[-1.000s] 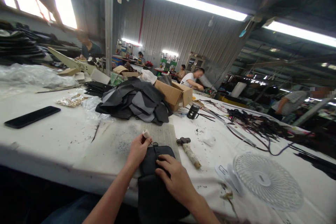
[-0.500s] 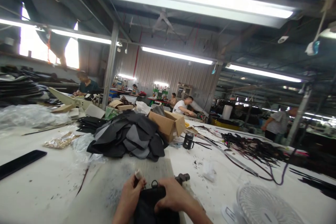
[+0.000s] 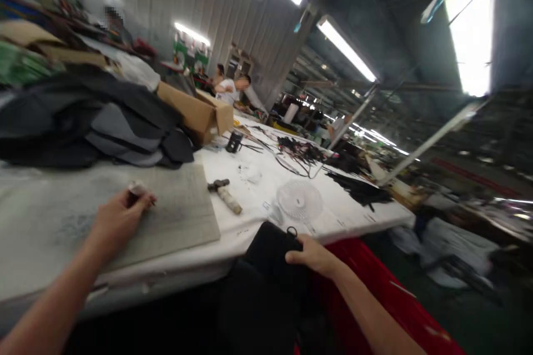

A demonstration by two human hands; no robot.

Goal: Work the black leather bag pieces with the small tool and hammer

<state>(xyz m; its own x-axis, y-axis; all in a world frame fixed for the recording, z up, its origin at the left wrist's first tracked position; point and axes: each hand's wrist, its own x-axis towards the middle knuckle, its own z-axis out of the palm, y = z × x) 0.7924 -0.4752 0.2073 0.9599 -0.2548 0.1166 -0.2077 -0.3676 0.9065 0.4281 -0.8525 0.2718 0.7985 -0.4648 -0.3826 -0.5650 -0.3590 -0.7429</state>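
My left hand (image 3: 120, 219) is closed round a small whitish cylindrical piece (image 3: 138, 187) over the grey board (image 3: 183, 222); most of that piece is hidden by the fingers. At the table's front edge my right hand (image 3: 314, 255) grips the upper corner of a black pouch (image 3: 270, 247), thumb on its face. A small dark ring (image 3: 292, 230) stands up from the pouch beside the fingers. Between the two hands, a hammer (image 3: 225, 195) with a pale wrapped handle lies on the white tabletop, just right of the board.
Dark fabric pieces (image 3: 104, 122) are heaped behind the board, beside a cardboard box (image 3: 195, 113). A black mug (image 3: 234, 142), a white fan (image 3: 300, 201) and black straps (image 3: 302, 150) stand or lie farther right. Red material (image 3: 366, 283) hangs below the edge. People sit beyond.
The view has swung right. My right hand has carried the pouch off the board to the front edge, away from my left hand, which still holds the whitish piece. The hammer is now uncovered.
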